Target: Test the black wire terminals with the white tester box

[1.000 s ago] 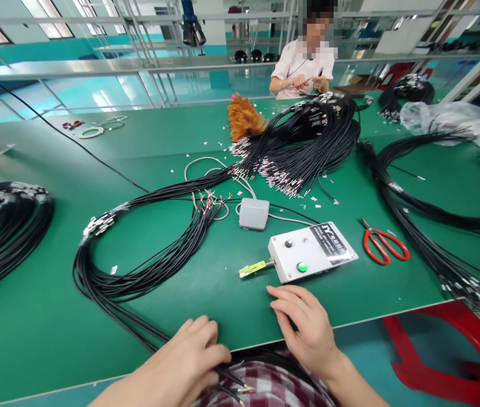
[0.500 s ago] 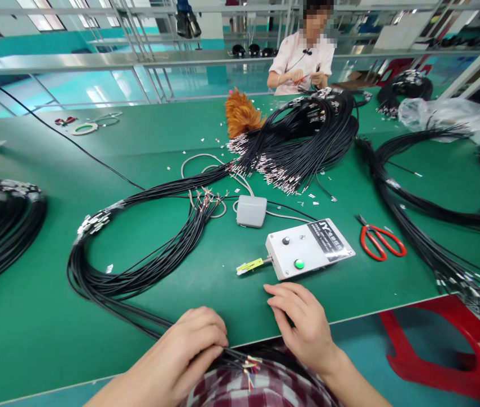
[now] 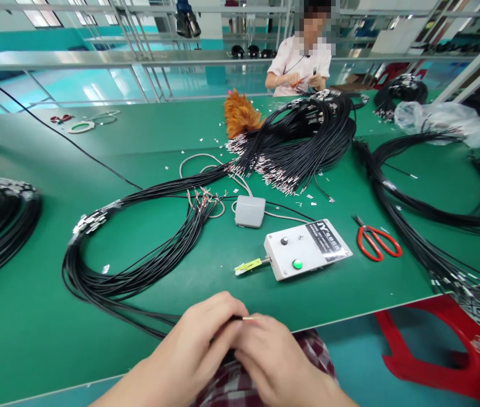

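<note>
My left hand is closed around a black cable near the table's front edge. A stripped cable end with thin pale wires pokes out at its fingertips. Against it, my right hand has its fingers bent together at that end; what they pinch is mostly hidden. Black cables run from my left hand back to a looped bundle on the green table. Just beyond my hands sits a white control box with a glowing green button and a yellow-green clip at its left side.
Behind the box lies a grey pedal. Red-handled pliers are to its right. Large black cable heaps and an orange feather duster stand farther back. A co-worker sits opposite. A red stool is below the right edge.
My right hand has moved left and down from near the box to meet my left hand. The left hand has risen slightly to the right, with the cable end now at its fingertips.
</note>
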The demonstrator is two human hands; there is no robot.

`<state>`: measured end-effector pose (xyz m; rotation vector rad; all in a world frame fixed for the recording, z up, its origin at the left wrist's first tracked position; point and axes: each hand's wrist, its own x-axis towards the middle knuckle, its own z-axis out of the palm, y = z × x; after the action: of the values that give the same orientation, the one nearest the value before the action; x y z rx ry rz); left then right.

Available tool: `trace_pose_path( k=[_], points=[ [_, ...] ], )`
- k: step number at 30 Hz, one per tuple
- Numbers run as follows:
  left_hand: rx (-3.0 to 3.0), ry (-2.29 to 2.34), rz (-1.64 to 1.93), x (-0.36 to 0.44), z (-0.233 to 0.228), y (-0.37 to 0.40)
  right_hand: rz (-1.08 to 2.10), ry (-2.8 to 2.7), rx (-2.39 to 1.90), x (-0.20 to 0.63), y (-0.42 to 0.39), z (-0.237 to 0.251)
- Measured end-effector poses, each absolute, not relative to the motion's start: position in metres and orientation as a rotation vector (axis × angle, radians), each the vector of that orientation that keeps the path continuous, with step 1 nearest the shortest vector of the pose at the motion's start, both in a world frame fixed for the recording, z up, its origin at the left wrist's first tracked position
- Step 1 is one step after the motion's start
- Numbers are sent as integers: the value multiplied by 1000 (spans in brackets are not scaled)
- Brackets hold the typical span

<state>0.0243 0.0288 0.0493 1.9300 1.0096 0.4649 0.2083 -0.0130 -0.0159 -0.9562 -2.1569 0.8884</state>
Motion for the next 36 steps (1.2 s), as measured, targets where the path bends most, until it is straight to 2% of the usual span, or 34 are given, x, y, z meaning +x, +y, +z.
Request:
trace_pose_path(
  k=[3, 6, 9, 14, 28, 36],
  points=[
    [1757, 1128, 531, 27, 43, 34, 1149, -2110, -852, 203, -21, -16],
    [1619, 1177, 565, 28, 38, 37, 1328, -1780, -1103, 204, -16, -9],
    [1522, 1203, 609, 31, 35, 37, 1396, -1363, -1316, 207, 0, -2],
    [1494, 1224, 696, 37, 33, 36, 1439, -1053, -1270, 203, 15, -1],
    [1195, 1082, 679, 31, 22, 35, 1692, -713, -1123, 182, 27, 0],
    [1154, 1101, 788, 42, 25, 39, 1606, -887, -1278, 188, 23, 1]
  ],
)
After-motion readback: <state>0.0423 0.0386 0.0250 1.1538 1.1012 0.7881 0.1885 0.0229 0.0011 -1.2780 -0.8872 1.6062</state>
